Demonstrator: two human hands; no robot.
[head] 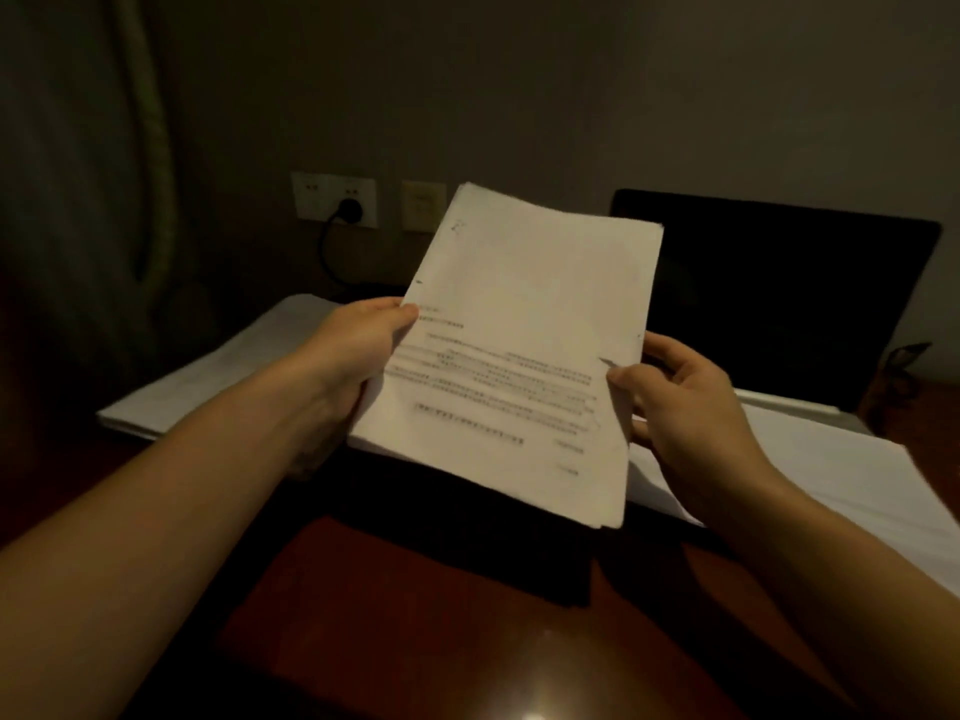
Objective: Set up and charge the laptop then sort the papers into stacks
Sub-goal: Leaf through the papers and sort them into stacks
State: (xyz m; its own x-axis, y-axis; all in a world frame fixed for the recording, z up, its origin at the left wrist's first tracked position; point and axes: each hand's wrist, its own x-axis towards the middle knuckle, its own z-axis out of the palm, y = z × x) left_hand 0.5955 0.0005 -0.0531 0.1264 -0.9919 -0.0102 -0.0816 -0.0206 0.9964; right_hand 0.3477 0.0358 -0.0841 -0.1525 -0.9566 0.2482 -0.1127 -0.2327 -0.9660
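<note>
Polished wood of the desk [415,641] showed between its near edge and a black pad [467,543]. The left stack [218,371] of papers lay along the desk's left side. The right stack [831,470] reached the base of the open, dark-screened laptop [779,293] by the wall. A black plug [349,207] sat in the wall socket [335,200]. A sheaf of printed papers [519,345] was held tilted above the pad. The left hand [358,356] gripped its left edge, thumb on top, and the right hand [685,402] pinched its right edge.

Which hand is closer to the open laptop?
Right. The right hand grips the papers just in front of the laptop; the left hand holds their opposite edge, farther left.
</note>
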